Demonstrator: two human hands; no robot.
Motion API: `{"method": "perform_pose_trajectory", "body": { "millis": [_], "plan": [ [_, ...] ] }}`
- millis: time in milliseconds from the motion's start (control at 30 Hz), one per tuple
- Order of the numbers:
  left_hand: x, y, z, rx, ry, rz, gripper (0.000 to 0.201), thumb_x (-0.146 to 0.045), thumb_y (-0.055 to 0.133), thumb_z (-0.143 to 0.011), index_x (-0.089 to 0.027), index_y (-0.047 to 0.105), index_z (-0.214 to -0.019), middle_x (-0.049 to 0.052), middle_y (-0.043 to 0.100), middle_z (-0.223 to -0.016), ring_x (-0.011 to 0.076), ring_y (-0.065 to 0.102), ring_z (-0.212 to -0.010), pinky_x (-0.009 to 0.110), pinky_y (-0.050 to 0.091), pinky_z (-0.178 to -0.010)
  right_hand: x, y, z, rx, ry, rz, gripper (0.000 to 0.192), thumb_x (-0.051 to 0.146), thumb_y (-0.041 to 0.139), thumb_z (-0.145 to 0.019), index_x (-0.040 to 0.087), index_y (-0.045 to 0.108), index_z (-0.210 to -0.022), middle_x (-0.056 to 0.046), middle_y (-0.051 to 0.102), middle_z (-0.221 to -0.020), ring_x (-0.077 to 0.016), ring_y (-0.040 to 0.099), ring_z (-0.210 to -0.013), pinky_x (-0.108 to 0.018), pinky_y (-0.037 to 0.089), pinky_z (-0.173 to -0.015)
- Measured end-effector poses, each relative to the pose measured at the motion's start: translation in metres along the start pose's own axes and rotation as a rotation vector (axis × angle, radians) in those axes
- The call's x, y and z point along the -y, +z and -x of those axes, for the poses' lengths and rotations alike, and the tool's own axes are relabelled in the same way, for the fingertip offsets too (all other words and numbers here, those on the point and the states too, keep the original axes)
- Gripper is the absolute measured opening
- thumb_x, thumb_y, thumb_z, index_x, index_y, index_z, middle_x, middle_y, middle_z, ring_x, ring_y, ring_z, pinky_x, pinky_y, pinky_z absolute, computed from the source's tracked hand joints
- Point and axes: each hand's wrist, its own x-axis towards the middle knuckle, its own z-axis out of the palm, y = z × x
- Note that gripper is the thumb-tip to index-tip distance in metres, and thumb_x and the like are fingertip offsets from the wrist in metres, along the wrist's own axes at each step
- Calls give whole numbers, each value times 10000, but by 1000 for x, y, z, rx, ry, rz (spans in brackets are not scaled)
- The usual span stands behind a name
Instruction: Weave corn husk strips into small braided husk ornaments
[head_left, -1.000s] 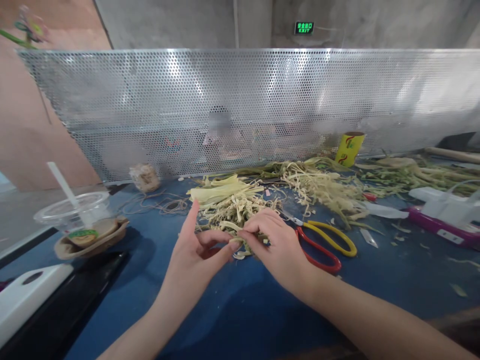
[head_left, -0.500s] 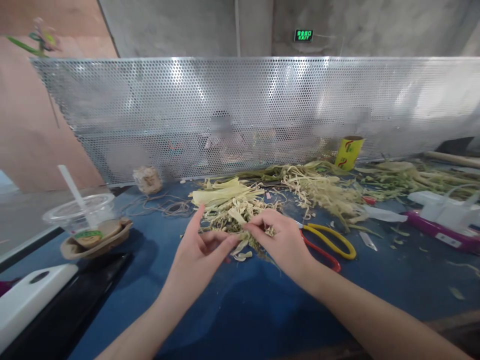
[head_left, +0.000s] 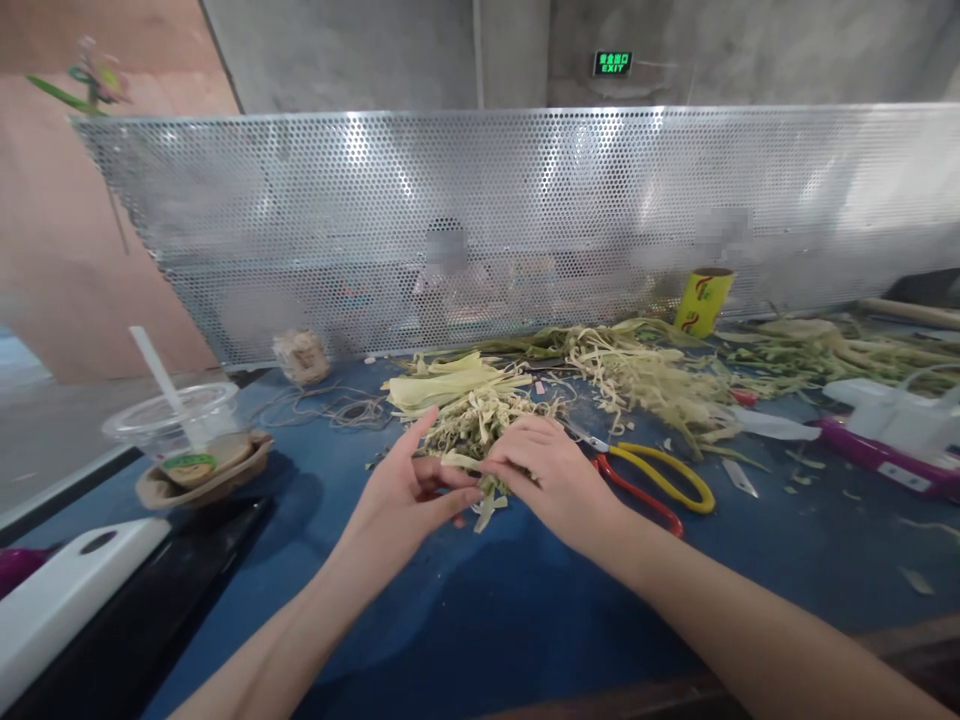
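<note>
The right hand pinches a pale, flat leaf strip beside the left hand, whose grip I cannot tell. Beyond lies a tangled, yellowish-green fibre bundle on the blue tabletop. Leftward, a brown holder carries a clear cup containing a straw.

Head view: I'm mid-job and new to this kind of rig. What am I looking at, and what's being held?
There's no machine: these are a person's bare hands, seen by one head-worn camera looking forward and down. The right hand pinches a pale strip; the left hand is right beside it, its grip partly hidden. On the blue table beyond them lies a heap of pale plant strips. Scissors lie to the right, a plastic cup stands at left, and a perforated panel rises behind.
</note>
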Motion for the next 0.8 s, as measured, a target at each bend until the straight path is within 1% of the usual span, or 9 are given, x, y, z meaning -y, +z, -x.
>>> {"method": "perform_pose_trajectory", "body": {
  "millis": [100, 200, 267, 433, 500, 567, 667, 733, 800],
  "plan": [
    [-1, -4, 0, -54, 85, -229, 969, -259, 691, -670, -176, 80, -1417, -27, 660, -656, 178, 630, -684, 338, 493, -730, 0, 1, 0, 25, -16, 72, 202, 234, 496, -878, 177, 547, -690, -17, 631, -706, -153, 531, -740, -279, 346, -722],
    [-2, -5, 2, -146, 268, -482, 824, -285, 648, -717, -222, 192, -1400, 3, 673, -720, 226, 643, -819, 374, 470, -816, 0, 2, 0, 44, -12, 163, 198, 223, 495, -876, 179, 537, -687, -14, 623, -689, -146, 534, -697, -270, 326, -688],
    [-1, -5, 3, -142, 407, -587, 758, -280, 607, -755, -216, 206, -1395, 35, 675, -773, 248, 633, -909, 390, 455, -859, -1, 2, 0, 40, 2, 214, 209, 229, 495, -877, 180, 528, -677, -6, 614, -663, -142, 534, -671, -267, 311, -677],
    [6, 0, 4, -84, 689, -800, 834, -174, 456, -850, -90, -186, -1376, 9, 642, -715, 194, 623, -884, 413, 414, -943, -3, -1, 0, -15, -73, 367, 238, 246, 477, -884, 176, 539, -666, -9, 610, -630, -150, 503, -657, -288, 265, -664],
    [10, 1, 3, -35, 711, -871, 726, -148, 418, -857, -94, -71, -1391, 9, 626, -730, 176, 625, -849, 414, 410, -956, -4, -2, 0, -16, -73, 382, 232, 238, 484, -878, 173, 544, -664, -9, 611, -628, -151, 499, -665, -292, 261, -660],
    [14, 0, 1, -2, 727, -942, 545, -136, 404, -854, -123, 191, -1355, 15, 619, -733, 180, 627, -865, 437, 394, -976, -5, -2, -1, 0, -44, 357, 214, 222, 496, -870, 168, 549, -669, -10, 615, -640, -148, 505, -672, -290, 271, -666],
    [21, -4, -3, -13, 805, -1021, 267, -134, 442, -837, -163, 533, -1086, 69, 666, -821, 215, 618, -962, 433, 424, -955, -6, 1, -2, 71, 36, 250, 192, 232, 519, -860, 161, 569, -689, -19, 634, -678, -149, 532, -696, -287, 304, -691],
    [26, -7, -4, -29, 889, -1018, 200, -114, 484, -815, -175, 598, -969, 101, 683, -942, 226, 610, -1001, 409, 452, -931, -7, 3, -3, 152, 82, 146, 179, 240, 544, -846, 161, 580, -689, -22, 639, -686, -148, 548, -699, -279, 333, -695],
    [29, -11, -6, -9, 956, -959, 240, -70, 503, -790, -187, 602, -975, 106, 673, -1027, 227, 598, -1029, 401, 458, -924, -7, 5, -4, 198, 102, 63, 142, 204, 582, -814, 161, 581, -679, -20, 629, -675, -143, 552, -686, -264, 360, -679]
  ]
}}
